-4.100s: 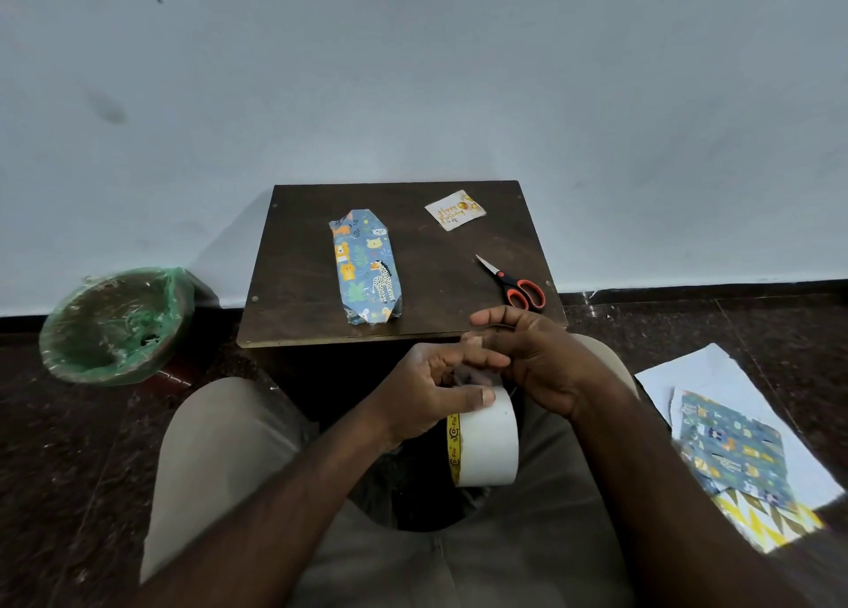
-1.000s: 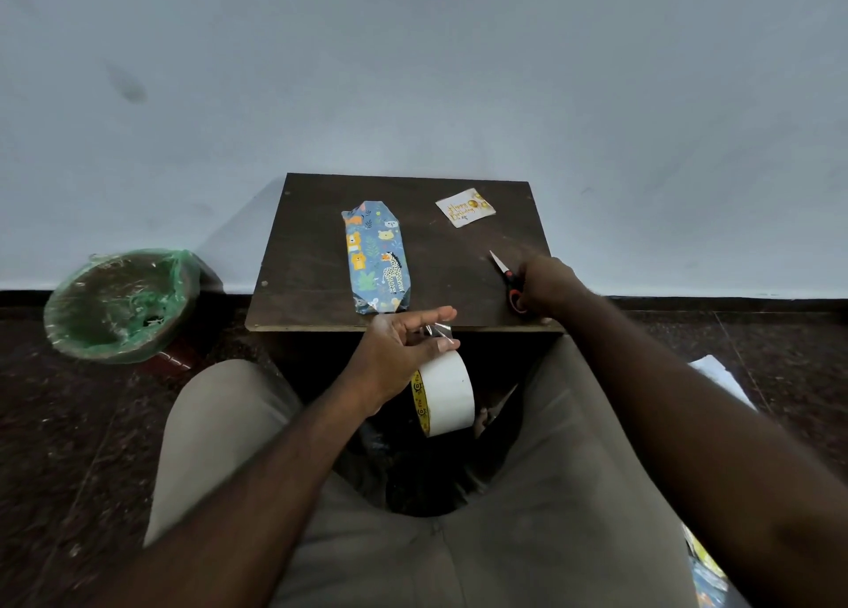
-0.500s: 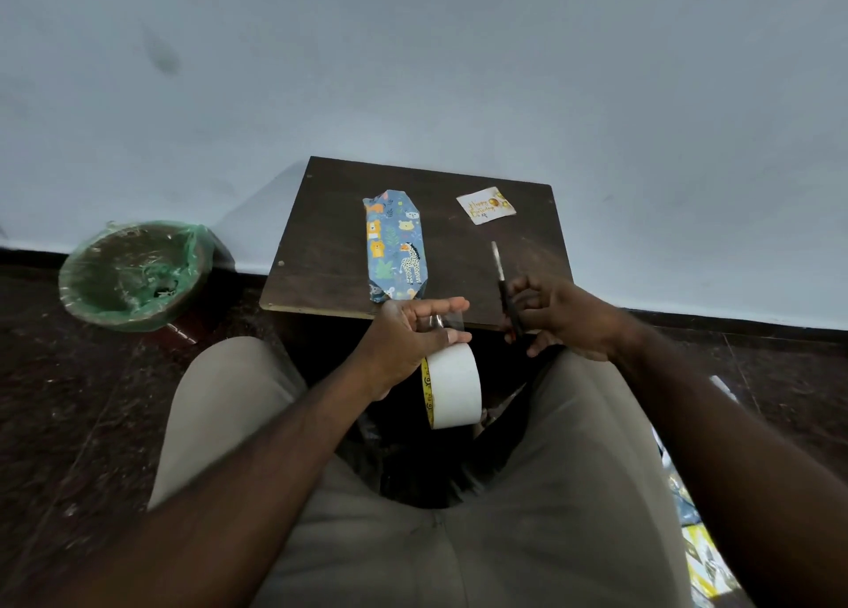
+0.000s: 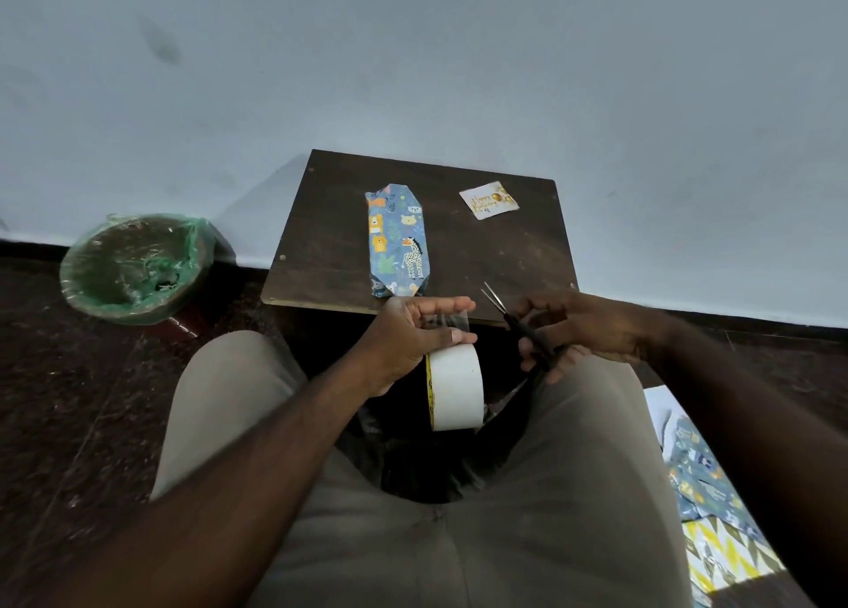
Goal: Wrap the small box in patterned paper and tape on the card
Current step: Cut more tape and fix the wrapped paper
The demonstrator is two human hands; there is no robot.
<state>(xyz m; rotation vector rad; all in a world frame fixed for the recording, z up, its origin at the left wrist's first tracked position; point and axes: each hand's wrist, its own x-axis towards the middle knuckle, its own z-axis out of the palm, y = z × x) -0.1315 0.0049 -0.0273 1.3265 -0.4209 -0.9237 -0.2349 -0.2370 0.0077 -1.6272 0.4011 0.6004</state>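
Your left grip (image 4: 408, 337) pinches a clear strip (image 4: 447, 319) pulled off the tape (image 4: 456, 389), with the roll hanging just below it. Your right grip (image 4: 583, 332) is curled round the scissors (image 4: 514, 325), blades barely parted, just right of the strip. Pull the strip taut, open the blades wider, cut square near the roll. The wrapped box (image 4: 397, 240) lies on the counter (image 4: 321, 249) just beyond the left grip. The card (image 4: 488, 200) is farther out, apart from the box.

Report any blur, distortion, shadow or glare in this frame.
Head view: the wide lens bows the skirting line and splays the table; the wrapped box and card are sharp, print legible; forearms at the bottom edge look soft and oversized; the table casts a soft shadow on the wall at its left; faint sheen on the tape strip in the left hand.
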